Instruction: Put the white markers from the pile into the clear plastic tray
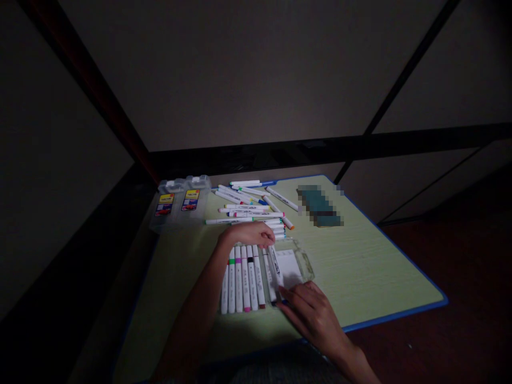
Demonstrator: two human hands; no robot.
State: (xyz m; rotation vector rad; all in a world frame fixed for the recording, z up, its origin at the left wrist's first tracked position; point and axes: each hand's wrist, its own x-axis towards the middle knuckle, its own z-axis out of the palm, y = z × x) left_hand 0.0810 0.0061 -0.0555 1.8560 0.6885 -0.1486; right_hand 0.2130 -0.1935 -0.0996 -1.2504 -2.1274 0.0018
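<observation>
A white marker (pixel 276 264) slants over a clear plastic case (pixel 306 265). My left hand (pixel 256 233) is closed at its upper end, the fingertips bent down and partly hidden. At the lower end, my right hand (pixel 312 309) pinches the same marker between thumb and fingers. To its left lies a row of several white markers (pixel 245 280) with coloured bands, side by side in the case. A white sheet (pixel 289 266) shows in the case's right part.
Several loose markers (pixel 252 209) lie crisscrossed behind my left hand. Two clear cases with labels (pixel 189 200) rest at the table's far left corner. A dark green, pixelated object (pixel 320 205) is at the right. A blue edge (pixel 400 313) borders the light green table (pixel 360 266).
</observation>
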